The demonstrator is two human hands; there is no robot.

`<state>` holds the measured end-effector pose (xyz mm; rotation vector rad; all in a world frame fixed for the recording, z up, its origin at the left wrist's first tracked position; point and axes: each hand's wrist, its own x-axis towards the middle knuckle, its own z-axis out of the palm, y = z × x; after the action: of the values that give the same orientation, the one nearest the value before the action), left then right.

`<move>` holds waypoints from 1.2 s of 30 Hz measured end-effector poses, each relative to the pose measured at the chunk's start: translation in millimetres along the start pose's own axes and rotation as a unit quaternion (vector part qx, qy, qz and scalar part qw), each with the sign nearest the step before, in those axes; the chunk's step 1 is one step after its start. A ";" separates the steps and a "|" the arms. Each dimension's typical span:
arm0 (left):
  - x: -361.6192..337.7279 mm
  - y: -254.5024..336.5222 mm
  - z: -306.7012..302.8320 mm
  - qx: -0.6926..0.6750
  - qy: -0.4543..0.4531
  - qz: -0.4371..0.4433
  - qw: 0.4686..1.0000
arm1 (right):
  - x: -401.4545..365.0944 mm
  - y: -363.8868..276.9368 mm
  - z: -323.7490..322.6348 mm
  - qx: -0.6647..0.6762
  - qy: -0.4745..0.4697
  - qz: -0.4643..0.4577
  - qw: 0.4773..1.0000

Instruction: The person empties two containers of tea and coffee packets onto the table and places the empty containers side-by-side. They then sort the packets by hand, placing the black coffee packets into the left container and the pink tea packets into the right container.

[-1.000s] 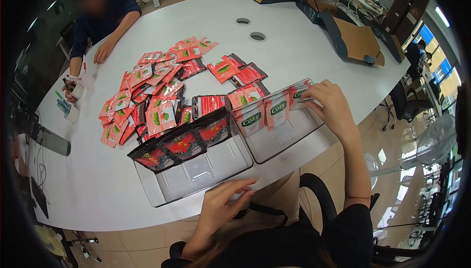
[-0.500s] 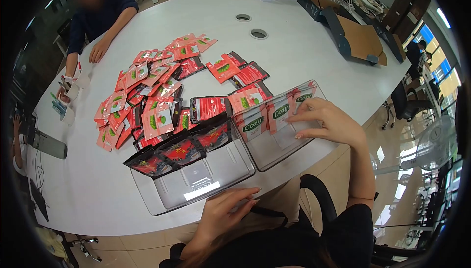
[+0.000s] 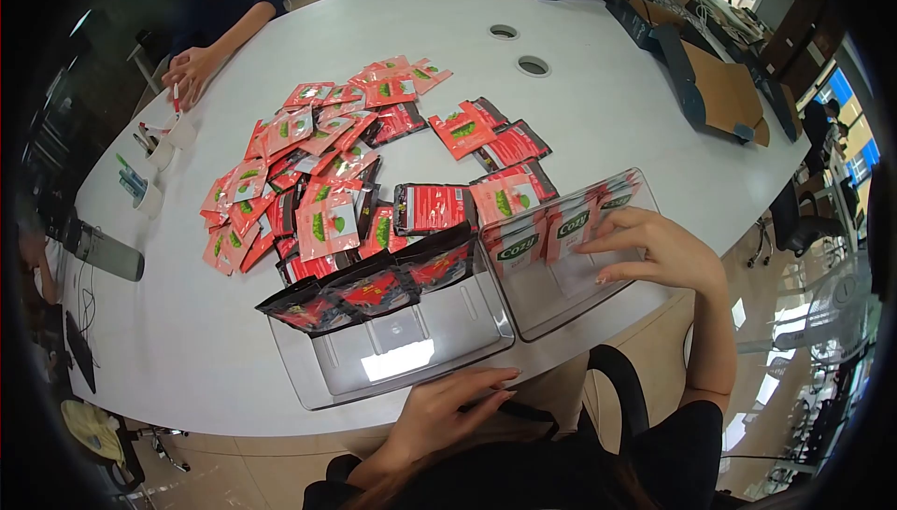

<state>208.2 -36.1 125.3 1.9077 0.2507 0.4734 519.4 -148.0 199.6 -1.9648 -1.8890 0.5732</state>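
Note:
My right hand (image 3: pixel 654 250) reaches into the right clear plastic tray (image 3: pixel 570 318), its fingers apart. The fingertips are at the front of a pink "Cozy" packet (image 3: pixel 567 230); whether they touch it is hard to tell. Several such packets stand upright along that tray's far side. My left hand (image 3: pixel 447 409) rests by the near edge of the left clear tray (image 3: pixel 439 332), fingers stretched out and holding nothing. Black-and-red packets (image 3: pixel 374 288) stand in a row along the far side of the left tray.
Beyond the trays lies a heap of pink and black-red packets (image 3: pixel 322 164). Pen cups (image 3: pixel 148 200) and a grey bottle (image 3: pixel 110 250) are at the left. Across the table sits a person with hands (image 3: pixel 192 73) together. An opened cardboard box (image 3: pixel 719 90) lies at the far right.
The whole view has shifted, so the table appears further right. The other person's hands have come together, away from the pen cups. My hands keep nearly the same pose at the trays.

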 end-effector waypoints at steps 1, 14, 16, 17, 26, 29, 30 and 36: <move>-0.3 -0.8 -0.2 -0.006 -0.004 -0.003 1.000 | -0.2 -1.7 -0.6 0.008 -0.001 0.001 1.000; -24.9 68.2 -38.6 -0.443 0.027 0.242 0.863 | -11.2 -32.7 42.2 -0.052 0.304 0.016 0.951; -32.8 80.9 -38.2 -0.451 0.052 0.315 0.833 | -10.2 -38.8 57.0 -0.106 0.360 -0.011 0.927; -31.6 79.8 -38.0 -0.451 0.046 0.358 0.816 | -10.2 -41.6 64.2 -0.133 0.389 -0.025 0.911; -36.3 87.1 -56.2 -0.355 0.033 0.351 0.866 | -1.0 -71.9 117.8 -0.130 0.355 -0.039 0.925; -38.7 48.1 -62.8 -0.094 0.264 0.395 0.875 | 5.0 -79.8 129.4 -0.113 0.355 -0.054 0.927; -40.5 31.7 -69.3 0.003 0.327 0.378 0.866 | 6.3 -78.7 132.2 -0.108 0.360 -0.055 0.925; -50.4 -22.0 -85.2 0.084 0.453 0.022 0.887 | 9.6 -82.7 117.3 -0.038 0.391 -0.087 0.916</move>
<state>126.7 24.1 121.8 1.7279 0.8764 1.4007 388.2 -137.5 141.6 -1.6669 -1.5342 -0.3186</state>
